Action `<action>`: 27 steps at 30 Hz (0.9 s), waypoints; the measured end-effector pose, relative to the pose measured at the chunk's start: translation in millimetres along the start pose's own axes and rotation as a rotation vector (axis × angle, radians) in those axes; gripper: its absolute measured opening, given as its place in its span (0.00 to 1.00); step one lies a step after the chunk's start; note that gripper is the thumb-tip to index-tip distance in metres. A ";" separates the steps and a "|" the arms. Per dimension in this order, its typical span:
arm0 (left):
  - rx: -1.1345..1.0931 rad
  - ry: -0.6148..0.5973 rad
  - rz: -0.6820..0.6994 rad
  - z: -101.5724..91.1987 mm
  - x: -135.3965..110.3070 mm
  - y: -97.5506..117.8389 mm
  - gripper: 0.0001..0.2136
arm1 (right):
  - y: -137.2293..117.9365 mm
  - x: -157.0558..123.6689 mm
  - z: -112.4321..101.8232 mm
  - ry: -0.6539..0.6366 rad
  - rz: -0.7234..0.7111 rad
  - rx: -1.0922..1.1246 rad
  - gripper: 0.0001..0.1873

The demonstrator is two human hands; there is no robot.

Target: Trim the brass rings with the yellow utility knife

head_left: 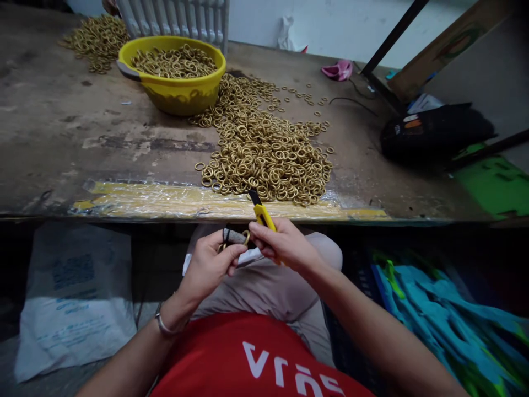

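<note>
Below the table's front edge, over my lap, my left hand (210, 264) pinches a brass ring (245, 237); its forefinger wears a dark finger cot (233, 236). My right hand (285, 243) is closed round a yellow utility knife (261, 212), whose black tip points up and away toward the table. The two hands almost touch at the ring. A large heap of the same brass rings (264, 149) lies on the worn table (61, 132) just in front of me.
A yellow basin (176, 88) full of rings stands at the back left, with another ring pile (97, 39) behind it. A black bag (433, 132) and slanted black bars sit at right. A white sack (74, 298) lies below left, blue-green material (446, 320) below right.
</note>
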State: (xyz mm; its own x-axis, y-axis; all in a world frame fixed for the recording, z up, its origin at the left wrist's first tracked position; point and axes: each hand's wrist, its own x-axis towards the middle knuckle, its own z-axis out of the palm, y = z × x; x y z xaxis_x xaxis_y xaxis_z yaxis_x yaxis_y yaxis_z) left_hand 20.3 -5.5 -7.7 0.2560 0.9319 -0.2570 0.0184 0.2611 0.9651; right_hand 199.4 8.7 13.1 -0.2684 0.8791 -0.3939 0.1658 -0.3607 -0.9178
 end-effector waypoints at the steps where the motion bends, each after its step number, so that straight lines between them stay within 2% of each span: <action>1: -0.069 -0.011 -0.038 -0.4 1.3 -1.2 0.07 | 1.5 -6.2 -0.1 0.087 -0.108 -0.171 0.20; 3: -0.195 -0.026 -0.074 -1.0 4.2 -4.5 0.08 | 6.4 -19.3 -0.4 0.219 -0.292 -0.521 0.14; 4: -0.242 -0.027 -0.080 -1.0 5.5 -6.3 0.08 | 9.3 -25.4 -0.3 0.244 -0.344 -0.669 0.11; 6: -0.295 -0.025 -0.090 -0.1 7.1 -9.5 0.09 | 14.7 -34.5 0.5 0.242 -0.373 -0.882 0.05; 8: -0.302 -0.017 -0.105 1.5 7.2 -10.7 0.10 | 17.9 -38.5 1.8 0.236 -0.365 -1.011 0.04; 15: -0.242 0.011 -0.082 3.9 4.5 -5.1 0.14 | 15.5 -33.0 4.3 0.227 -0.326 -1.211 0.04; 21: -0.274 -0.072 -0.124 -1.8 9.2 -5.0 0.14 | 18.1 -20.3 5.8 0.242 -0.334 -1.336 0.07; 24: -0.296 -0.104 -0.158 -9.0 6.2 -3.0 0.11 | 19.6 -5.4 -4.0 0.300 -0.211 -1.409 0.08; 26: -0.289 -0.143 -0.191 -14.2 1.0 -2.4 0.10 | 18.7 5.6 -14.7 0.406 -0.088 -1.440 0.09; 27: -0.297 -0.164 -0.208 -16.2 -1.3 -3.1 0.09 | 17.7 11.1 -19.5 0.455 -0.072 -1.436 0.08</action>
State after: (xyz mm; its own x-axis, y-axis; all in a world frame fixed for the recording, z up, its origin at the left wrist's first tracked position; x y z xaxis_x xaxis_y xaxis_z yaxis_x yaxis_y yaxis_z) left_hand 4.3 -3.4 -11.1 0.4280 0.8051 -0.4107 -0.1877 0.5237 0.8310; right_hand 217.9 18.2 -6.5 -0.0521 0.9971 -0.0563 0.9986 0.0521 -0.0014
